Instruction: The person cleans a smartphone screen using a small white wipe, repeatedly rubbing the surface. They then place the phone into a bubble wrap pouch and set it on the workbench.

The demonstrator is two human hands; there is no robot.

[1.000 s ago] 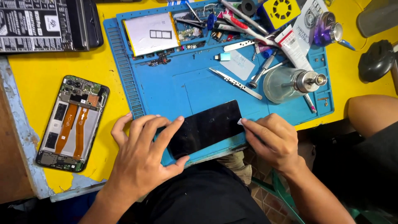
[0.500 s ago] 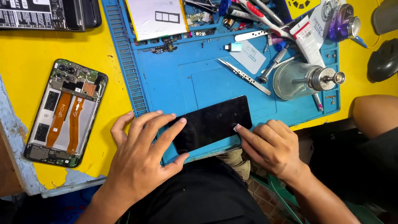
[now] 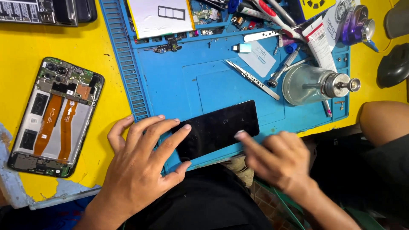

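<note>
Left hand [image 3: 142, 164] spread flat, hiding the black screen's [image 3: 223, 125] left end; right hand [image 3: 277, 159] blurred, grip unclear.

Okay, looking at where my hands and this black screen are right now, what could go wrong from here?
The black screen lies at the near edge of the blue mat, so a push from the left hand pressing on it might slide it off toward your lap. The right hand is blurred at its lower corner; a quick pry there may crack it. The tweezers and glass bottle sit close behind and could get knocked.
</note>
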